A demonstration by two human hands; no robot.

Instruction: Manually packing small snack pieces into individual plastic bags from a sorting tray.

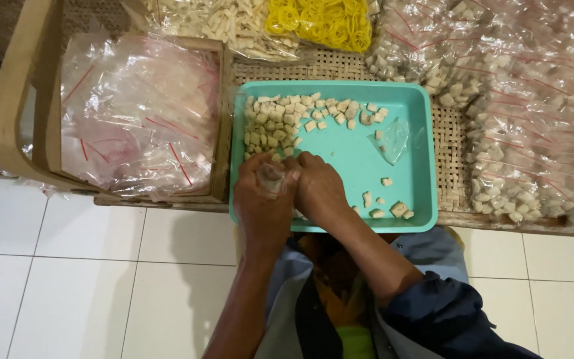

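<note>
Holding a small clear plastic bag (275, 178) between them, the left hand (262, 199) and the right hand (320, 189) meet at the near edge of a turquoise rectangular plastic tray (420, 100). The left fingers are curled closed around the bag. The right fingers are bent inward at the bag's mouth; whether they pinch the bag or a piece cannot be told.

Progress, judged from the layout:
- Done: a large heap of filled clear packets with red seal strips (533, 119) lies to the right of the tray.
- In hand: the bag between the hands appears partly filled.
- Left: a mass of small pale cubed pieces (280, 123) occupies the far left of the tray; a few loose pieces (393, 209) lie at its near right corner. A second empty clear bag (392, 138) lies in the tray. A wooden box of unfilled clear bags with red strips (134, 113) stands to the left, well stocked.

Further stock: a bulk bag of pale pieces (234, 23) and a pile of yellow rubber bands (320, 23) beyond the tray.

Surface: a woven rattan tabletop (450, 153) with a wooden frame. Floor: white glazed tiles (68, 279). The person sits close against the table edge.
</note>
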